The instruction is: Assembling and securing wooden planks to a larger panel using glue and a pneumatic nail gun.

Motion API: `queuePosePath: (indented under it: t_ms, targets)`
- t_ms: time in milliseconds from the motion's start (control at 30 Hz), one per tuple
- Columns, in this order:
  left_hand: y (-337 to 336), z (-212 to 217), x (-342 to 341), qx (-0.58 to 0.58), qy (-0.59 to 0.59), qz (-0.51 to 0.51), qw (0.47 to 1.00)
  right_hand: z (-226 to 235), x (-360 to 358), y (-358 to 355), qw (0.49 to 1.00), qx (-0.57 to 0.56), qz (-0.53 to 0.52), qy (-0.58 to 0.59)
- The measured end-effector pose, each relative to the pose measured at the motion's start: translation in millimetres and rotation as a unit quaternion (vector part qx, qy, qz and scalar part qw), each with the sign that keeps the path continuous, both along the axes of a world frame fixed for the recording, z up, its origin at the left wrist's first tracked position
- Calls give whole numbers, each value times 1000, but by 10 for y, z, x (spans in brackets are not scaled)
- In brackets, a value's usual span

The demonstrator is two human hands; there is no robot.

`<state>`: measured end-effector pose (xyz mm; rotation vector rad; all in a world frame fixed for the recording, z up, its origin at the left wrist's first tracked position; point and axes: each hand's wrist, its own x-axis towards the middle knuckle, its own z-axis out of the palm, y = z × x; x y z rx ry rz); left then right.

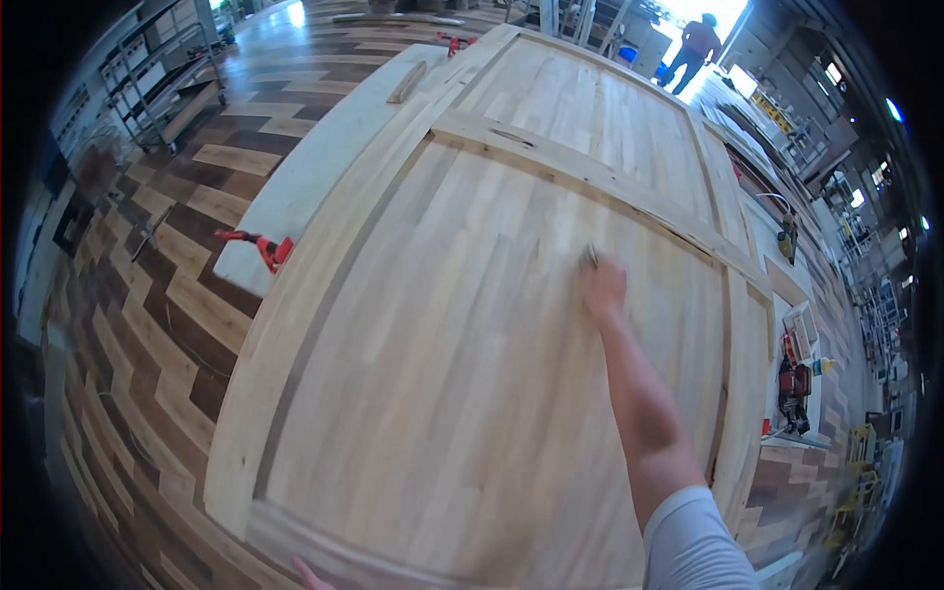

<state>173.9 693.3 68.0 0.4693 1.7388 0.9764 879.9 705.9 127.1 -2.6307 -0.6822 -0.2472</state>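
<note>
My right hand (603, 285) reaches far over a large pale wooden panel (472, 324), its fingers closed round a small thing with a dark, shiny tip (591, 256). That thing is too small and blurred to name. The hand is low over the panel's face, left of the right-hand frame strip. A wooden cross rail (590, 177) runs beyond it, with an oval dark mark near its left end. My left hand (311, 576) barely enters at the lower edge by the panel's near rail (324, 541). One stretched finger shows; the rest is hidden.
The panel lies on a white tabletop (324, 157), where a red clamp (264, 248) and a wooden strip (407, 83) sit. Another red clamp (454, 43) is farther off. At right, a red and black power tool (794, 382) lies. A metal cart (157, 79) and a person (694, 51) stand beyond.
</note>
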Motion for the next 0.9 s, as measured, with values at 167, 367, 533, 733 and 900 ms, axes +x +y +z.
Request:
queuePosePath:
  t_ms: [167, 367, 533, 733, 900]
  targets:
    - [140, 121, 291, -69, 77, 43, 994, -172, 548, 1606, 998, 6, -49, -25]
    - [607, -430, 294, -71, 83, 9, 994, -139, 616, 3140, 994, 9, 55, -92]
    - [470, -533, 257, -82, 105, 8, 991, -65, 472, 3173, 974, 6, 223, -46]
    - [304, -468, 79, -84, 113, 19, 990, -66, 903, 2145, 988, -60, 74, -119]
    - [259, -528, 66, -77, 113, 15, 990, 10, 335, 3095, 996, -29, 83, -9]
